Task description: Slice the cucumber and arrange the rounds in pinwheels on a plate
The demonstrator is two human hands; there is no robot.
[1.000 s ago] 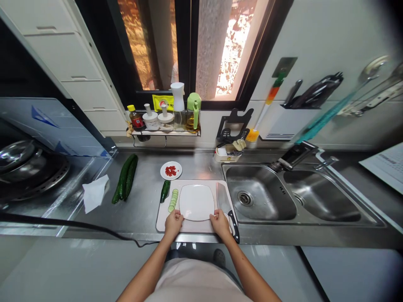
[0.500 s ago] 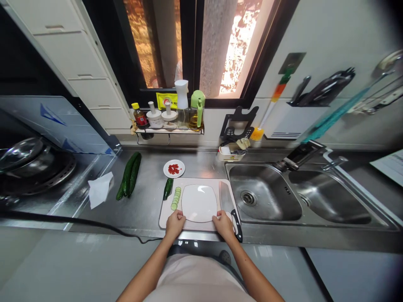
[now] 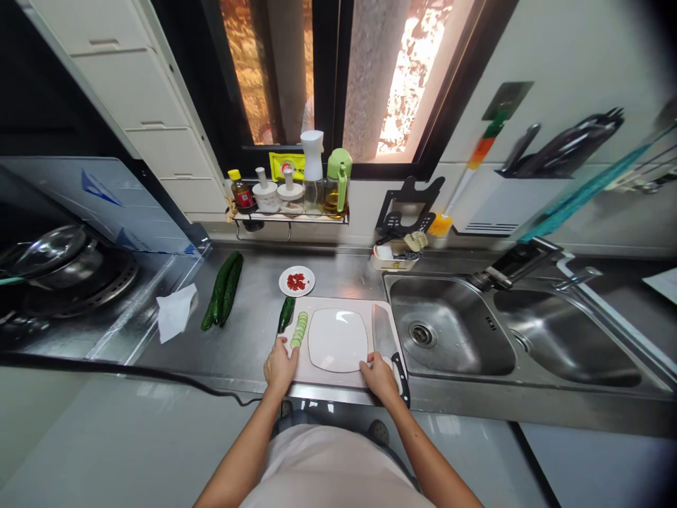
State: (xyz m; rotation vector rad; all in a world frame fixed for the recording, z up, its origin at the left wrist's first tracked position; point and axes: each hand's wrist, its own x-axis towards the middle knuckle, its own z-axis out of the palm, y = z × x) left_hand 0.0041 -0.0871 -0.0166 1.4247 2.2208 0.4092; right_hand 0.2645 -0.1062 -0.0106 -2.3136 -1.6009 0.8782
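Observation:
A white square plate with a thin dark rim (image 3: 338,341) rests on the pale cutting board (image 3: 328,376). My right hand (image 3: 381,377) pinches the plate's lower right edge. Over the board's left edge is my left hand (image 3: 280,367), thumb and fingers apart, close to the lower end of a row of cucumber slices (image 3: 299,329). Whether it touches the slices I cannot tell. A cut piece of cucumber (image 3: 286,315) lies at the board's upper left corner. Along the right side lies a knife (image 3: 380,328), its black handle (image 3: 401,377) beside my right hand.
A small white plate of chopped red pieces (image 3: 297,281) sits behind the board. Whole cucumbers (image 3: 223,291) and a white paper (image 3: 176,312) lie to the left. A double steel sink (image 3: 449,374) is at right. Seasoning bottles stand on a wall rack (image 3: 296,219).
My left hand has let go of the plate's lower left edge and moved left toward the cucumber slices, its fingers spreading. My right hand stays at the plate's edge.

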